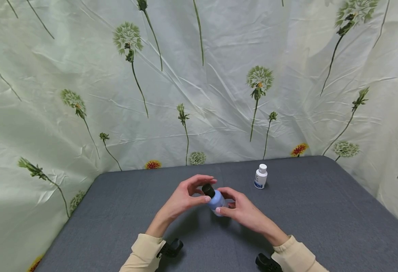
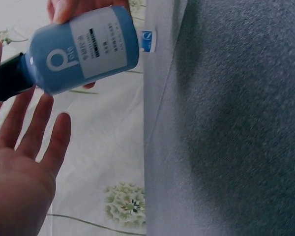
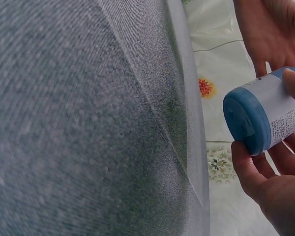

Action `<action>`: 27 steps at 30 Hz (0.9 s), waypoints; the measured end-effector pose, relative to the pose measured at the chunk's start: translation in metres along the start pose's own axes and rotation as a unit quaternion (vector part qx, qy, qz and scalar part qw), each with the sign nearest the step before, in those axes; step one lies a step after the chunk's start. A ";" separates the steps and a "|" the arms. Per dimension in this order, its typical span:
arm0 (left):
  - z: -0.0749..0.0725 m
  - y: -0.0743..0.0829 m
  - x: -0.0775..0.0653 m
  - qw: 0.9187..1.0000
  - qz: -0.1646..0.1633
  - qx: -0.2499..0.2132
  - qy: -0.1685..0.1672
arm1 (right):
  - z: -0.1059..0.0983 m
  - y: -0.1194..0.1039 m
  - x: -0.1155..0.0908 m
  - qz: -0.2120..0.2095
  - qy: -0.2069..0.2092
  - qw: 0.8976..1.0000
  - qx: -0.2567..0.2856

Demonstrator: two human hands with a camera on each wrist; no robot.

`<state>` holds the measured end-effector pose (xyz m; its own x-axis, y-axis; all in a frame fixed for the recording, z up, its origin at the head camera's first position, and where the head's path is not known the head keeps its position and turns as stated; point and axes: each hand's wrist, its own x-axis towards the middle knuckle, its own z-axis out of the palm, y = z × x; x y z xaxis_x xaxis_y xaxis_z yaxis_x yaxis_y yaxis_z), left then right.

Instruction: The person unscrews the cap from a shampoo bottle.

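My right hand (image 1: 243,211) grips a blue bottle (image 1: 216,203), thumb on the near side and fingers behind it. The bottle is held tilted above the grey table, its black cap (image 1: 208,190) toward my left hand (image 1: 186,194). That hand spreads around the cap, thumb near the bottle's shoulder; in the left wrist view its fingers (image 2: 32,125) are fairly straight beside the cap. A pale label (image 2: 98,42) with print faces the left wrist camera. In the right wrist view the bottle's base (image 3: 243,123) shows, with fingertips against its edge.
A small white bottle (image 1: 260,177) with a white cap and blue label stands upright farther back, right of my hands. Grey cloth covers the table (image 1: 117,211). Behind its far edge hangs a pale curtain (image 1: 216,94) printed with dandelions. Dark wrist cameras sit at both cuffs.
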<state>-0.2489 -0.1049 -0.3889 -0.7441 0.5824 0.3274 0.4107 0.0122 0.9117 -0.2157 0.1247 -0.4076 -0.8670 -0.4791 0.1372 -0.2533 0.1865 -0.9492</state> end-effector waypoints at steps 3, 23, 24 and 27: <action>-0.003 0.000 -0.001 0.999 0.000 -0.034 -0.032 | 0.000 0.000 0.000 -0.001 0.001 1.000 -0.005; 0.001 0.008 -0.001 0.998 -0.032 0.028 0.038 | 0.001 0.000 0.000 -0.003 -0.002 1.000 0.000; 0.001 0.004 0.000 0.998 -0.035 0.030 0.043 | 0.002 0.000 0.000 -0.002 -0.002 1.000 0.000; 0.001 -0.001 0.001 0.997 -0.035 0.038 0.052 | 0.002 0.000 0.000 0.000 0.000 1.000 -0.002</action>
<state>-0.2495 -0.1039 -0.3896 -0.8209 0.4910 0.2914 0.3923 0.1142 0.9127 -0.2153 0.1230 -0.4081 -0.8669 -0.4792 0.1371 -0.2548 0.1897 -0.9482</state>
